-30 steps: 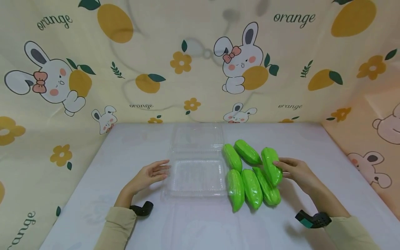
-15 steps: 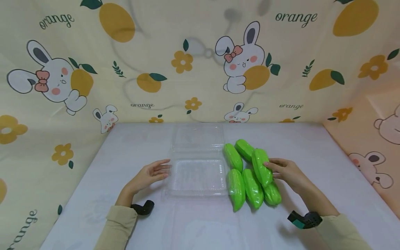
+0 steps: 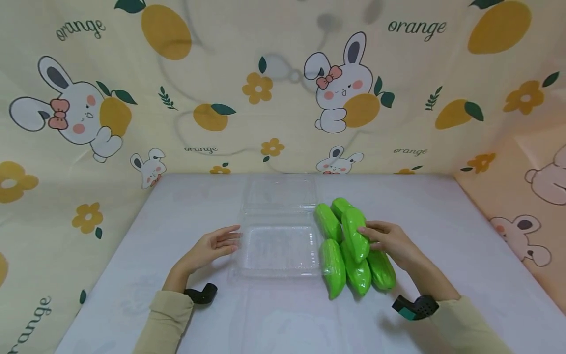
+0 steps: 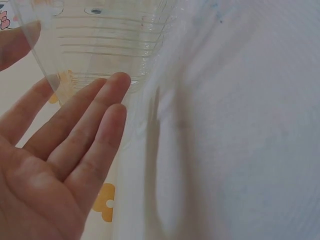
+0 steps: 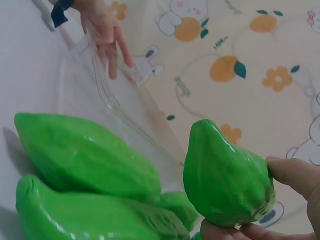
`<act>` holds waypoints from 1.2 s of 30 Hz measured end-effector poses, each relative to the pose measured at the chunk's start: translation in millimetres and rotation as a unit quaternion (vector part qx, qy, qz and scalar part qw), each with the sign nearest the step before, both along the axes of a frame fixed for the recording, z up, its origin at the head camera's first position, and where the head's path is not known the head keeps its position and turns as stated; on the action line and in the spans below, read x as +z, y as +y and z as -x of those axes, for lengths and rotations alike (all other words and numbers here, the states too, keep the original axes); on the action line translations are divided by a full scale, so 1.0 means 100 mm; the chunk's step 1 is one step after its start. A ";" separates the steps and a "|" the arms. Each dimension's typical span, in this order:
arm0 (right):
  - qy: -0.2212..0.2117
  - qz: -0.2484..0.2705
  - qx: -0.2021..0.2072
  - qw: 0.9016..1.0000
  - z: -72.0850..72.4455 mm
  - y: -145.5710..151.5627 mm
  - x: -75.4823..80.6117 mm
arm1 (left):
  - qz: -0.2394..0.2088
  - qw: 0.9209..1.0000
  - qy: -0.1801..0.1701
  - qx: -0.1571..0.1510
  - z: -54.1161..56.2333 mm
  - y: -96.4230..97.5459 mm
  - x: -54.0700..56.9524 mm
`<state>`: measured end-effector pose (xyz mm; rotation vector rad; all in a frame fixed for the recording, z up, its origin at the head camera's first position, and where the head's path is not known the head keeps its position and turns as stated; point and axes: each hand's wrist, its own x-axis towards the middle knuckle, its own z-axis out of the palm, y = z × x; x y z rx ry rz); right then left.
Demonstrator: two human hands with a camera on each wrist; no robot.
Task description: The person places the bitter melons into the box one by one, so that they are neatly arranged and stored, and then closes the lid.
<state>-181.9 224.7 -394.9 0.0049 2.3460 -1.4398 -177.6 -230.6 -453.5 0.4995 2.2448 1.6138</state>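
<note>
My right hand [image 3: 391, 242] pinches a long, glossy green model fruit [image 3: 354, 235] between thumb and fingers, above several others like it. The frames do not settle its exact kind. In the right wrist view the held green fruit [image 5: 222, 180] points its tapered end toward the camera. A clear plastic clamshell box [image 3: 281, 250] lies opened out, left of the fruits, with its lid [image 3: 280, 194] behind. My left hand [image 3: 215, 247] stays at the box's left side with relaxed fingers, holding nothing. Whether its fingertips touch the box wall [image 4: 110, 50] I cannot tell.
Other green fruits [image 3: 333, 268] lie close together along the box's right side, one slightly overlapping its edge. A white cloth [image 3: 194, 196] covers the table. Behind stands a backdrop [image 3: 247, 118] printed with rabbits and oranges.
My right hand has carried the green fruit leftward, from the right edge of the group to above its middle. The left hand and the box have stayed put.
</note>
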 end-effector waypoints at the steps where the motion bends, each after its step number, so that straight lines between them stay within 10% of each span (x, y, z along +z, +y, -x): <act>1: -0.001 0.004 -0.001 1.000 0.01 -0.02 0.00 | 0.000 1.000 0.000 0.000 0.00 0.00 0.00; 36: 0.009 0.048 0.010 0.999 0.11 -0.63 -0.01 | -0.006 1.000 -0.008 0.001 -0.03 0.02 0.00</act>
